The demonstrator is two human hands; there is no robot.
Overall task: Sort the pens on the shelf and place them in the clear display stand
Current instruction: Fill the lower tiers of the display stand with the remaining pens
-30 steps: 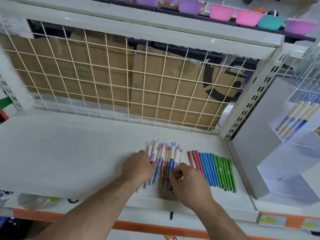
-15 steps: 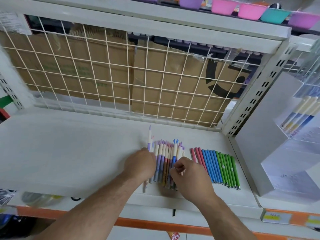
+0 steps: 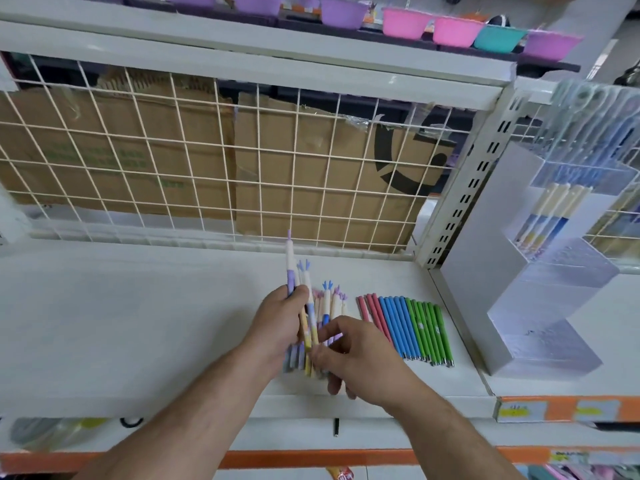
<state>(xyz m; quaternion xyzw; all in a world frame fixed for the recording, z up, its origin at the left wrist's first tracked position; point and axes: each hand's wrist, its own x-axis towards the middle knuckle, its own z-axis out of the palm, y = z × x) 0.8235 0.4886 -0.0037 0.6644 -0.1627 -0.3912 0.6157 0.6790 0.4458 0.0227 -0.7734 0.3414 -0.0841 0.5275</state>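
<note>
Fingers (image 3: 298, 295) of left hand (image 3: 277, 320) curl round pens (image 3: 290, 268), right hand (image 3: 360, 355) spread beside.

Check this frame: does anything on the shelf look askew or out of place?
The left hand grips a bunch of pastel pens unevenly: one pen juts well above the rest. The red, blue and green pens lie in a neat row. Nothing looks spilled.

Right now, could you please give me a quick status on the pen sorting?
Left hand grips several pastel pens, tips up. Right hand at their lower ends, grip unclear. Clear display stand off right, unobstructed.
</note>
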